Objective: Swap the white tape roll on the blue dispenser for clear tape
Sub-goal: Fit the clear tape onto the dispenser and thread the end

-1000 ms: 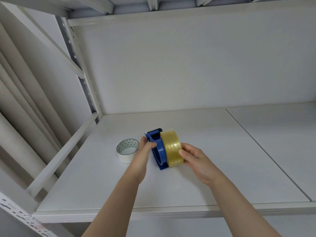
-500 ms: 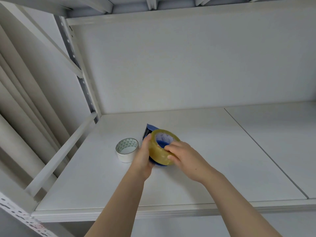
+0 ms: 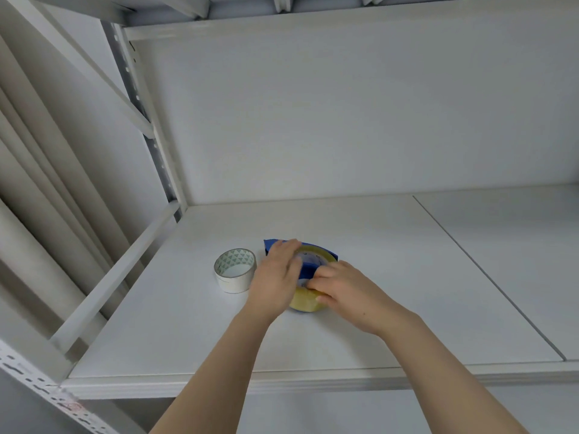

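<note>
The blue dispenser [image 3: 308, 267] lies flat on the white shelf [image 3: 376, 277] with the clear yellowish tape roll [image 3: 305, 303] seated on it, hub facing up. My left hand [image 3: 277, 274] covers the dispenser's left side, fingers curled over its top edge. My right hand [image 3: 338, 288] grips the clear roll at its near right rim, fingertips on the roll's top. The white tape roll [image 3: 235, 274] stands apart on the shelf just left of my left hand, its patterned core showing. Much of the dispenser is hidden under both hands.
A metal upright and slanted side rail [image 3: 119, 277] bound the shelf on the left. The back wall panel [image 3: 344, 120] stands behind. A seam [image 3: 488, 277] divides the shelf board on the right. The front lip [image 3: 282, 383] runs below my forearms.
The dispenser with the clear roll went from standing on edge to lying flat on the shelf. Both hands moved on top of it; the white roll stayed put.
</note>
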